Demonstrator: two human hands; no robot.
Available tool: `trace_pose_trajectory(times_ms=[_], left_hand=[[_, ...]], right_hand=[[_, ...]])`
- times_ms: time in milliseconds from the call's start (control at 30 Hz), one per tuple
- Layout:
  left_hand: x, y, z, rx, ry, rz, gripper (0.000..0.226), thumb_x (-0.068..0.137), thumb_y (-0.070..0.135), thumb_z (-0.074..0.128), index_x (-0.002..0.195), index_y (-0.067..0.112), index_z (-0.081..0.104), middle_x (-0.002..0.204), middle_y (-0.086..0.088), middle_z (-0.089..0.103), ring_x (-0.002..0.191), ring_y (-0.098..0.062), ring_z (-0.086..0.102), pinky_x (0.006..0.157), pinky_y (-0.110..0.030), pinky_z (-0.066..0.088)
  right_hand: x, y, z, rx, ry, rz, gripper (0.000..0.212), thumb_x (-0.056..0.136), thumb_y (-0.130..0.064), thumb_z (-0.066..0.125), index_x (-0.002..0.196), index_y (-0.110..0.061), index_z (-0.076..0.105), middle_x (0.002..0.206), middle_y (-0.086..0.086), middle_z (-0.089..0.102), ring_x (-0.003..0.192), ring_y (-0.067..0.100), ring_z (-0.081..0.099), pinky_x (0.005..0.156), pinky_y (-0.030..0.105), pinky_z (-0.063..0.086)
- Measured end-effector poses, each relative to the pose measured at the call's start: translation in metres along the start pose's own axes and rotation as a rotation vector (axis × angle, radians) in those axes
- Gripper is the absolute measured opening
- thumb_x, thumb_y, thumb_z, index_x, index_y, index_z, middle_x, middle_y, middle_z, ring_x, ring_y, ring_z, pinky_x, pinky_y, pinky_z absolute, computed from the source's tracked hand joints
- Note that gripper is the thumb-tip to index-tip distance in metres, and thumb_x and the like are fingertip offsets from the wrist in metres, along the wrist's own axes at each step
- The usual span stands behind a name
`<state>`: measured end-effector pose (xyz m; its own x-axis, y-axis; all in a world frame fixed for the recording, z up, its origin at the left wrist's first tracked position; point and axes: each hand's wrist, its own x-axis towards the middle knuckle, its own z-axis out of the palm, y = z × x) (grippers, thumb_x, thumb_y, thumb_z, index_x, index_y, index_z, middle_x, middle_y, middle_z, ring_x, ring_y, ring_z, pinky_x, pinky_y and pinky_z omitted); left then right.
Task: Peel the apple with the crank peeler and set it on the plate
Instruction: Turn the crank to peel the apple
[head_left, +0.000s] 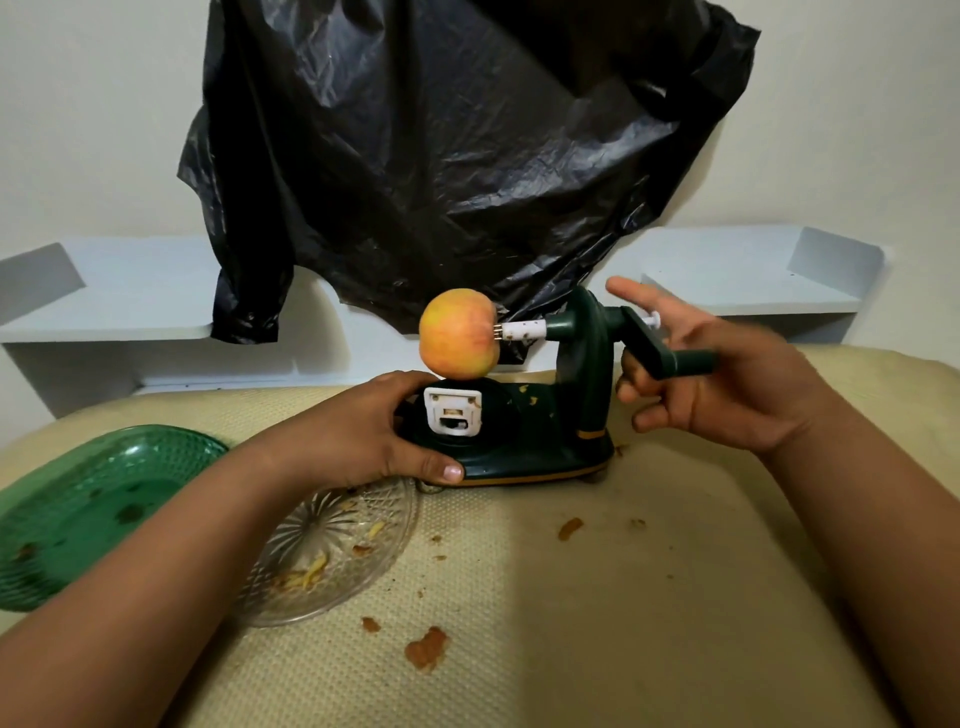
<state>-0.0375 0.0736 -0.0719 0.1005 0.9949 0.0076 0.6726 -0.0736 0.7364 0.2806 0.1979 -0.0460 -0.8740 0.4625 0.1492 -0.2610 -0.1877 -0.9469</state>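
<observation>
The worktop (597, 597), covered in a pale woven mat, carries everything, and the dark green crank peeler (524, 431) standing at its far middle serves as the landmark. Brown scraps and bits of peel lie scattered on the mat in front of the peeler.

Left of the peeler and nearer the person sits a green plate (78, 499), bare but for a few brown specks. Between it and the peeler, touching the peeler's front edge, is a clear cut-glass plate (358, 540) holding some peel shreds. Which of the two is meant for the apple cannot be told.

The left hand (358, 436) grips the left end of the peeler's base, fingers (400, 384) curled over the top and thumb pressed along the front rim, steadying it. The right hand (727, 384) is at the right end, by the crank handle (670, 358); its fingers are loosely spread and somewhat blurred, the index pointing away, and they look to be around the handle rather than firmly clamped on it.

The apple (460, 332) is spiked on the prongs at the left end of the peeler's shaft, just above the white blade block (453, 410). Its yellow-red skin looks whole.

So the mounting appears done; the cranking seems barely begun, if at all. Peeling, pulling the apple off and plating it all remain.
</observation>
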Motion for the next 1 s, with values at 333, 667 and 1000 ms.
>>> trace_pose_trajectory(times_ms=[333,667,1000], left_hand=[[-0.002,0.002,0.001,-0.013,0.008,-0.022,0.082,0.066,0.036,0.095,0.137,0.036,0.055,0.133,0.015,0.064,0.120,-0.003,0.062,0.110,-0.038,0.048],[-0.003,0.003,0.002,-0.007,0.018,-0.027,0.084,0.064,0.038,0.095,0.138,0.036,0.055,0.133,0.015,0.062,0.120,-0.003,0.061,0.109,-0.033,0.048],[-0.004,0.004,0.003,0.100,0.053,-0.006,0.094,0.062,0.044,0.095,0.144,0.036,0.048,0.138,0.012,0.054,0.127,-0.009,0.054,0.111,-0.040,0.047]], right_hand=[[0.000,0.001,-0.002,-0.554,0.224,-0.165,0.074,0.059,-0.022,0.093,0.126,-0.030,0.064,0.112,-0.006,0.067,0.098,0.013,0.068,0.077,0.033,0.057],[0.011,0.013,-0.003,-0.518,0.444,-0.330,0.045,0.058,-0.028,0.080,0.103,-0.023,0.077,0.096,-0.009,0.074,0.095,0.007,0.066,0.081,0.027,0.051],[0.026,0.013,0.019,-0.277,0.649,-0.214,0.031,0.080,-0.051,0.069,0.084,-0.020,0.065,0.058,-0.001,0.057,0.048,0.013,0.053,0.058,0.031,0.051]])
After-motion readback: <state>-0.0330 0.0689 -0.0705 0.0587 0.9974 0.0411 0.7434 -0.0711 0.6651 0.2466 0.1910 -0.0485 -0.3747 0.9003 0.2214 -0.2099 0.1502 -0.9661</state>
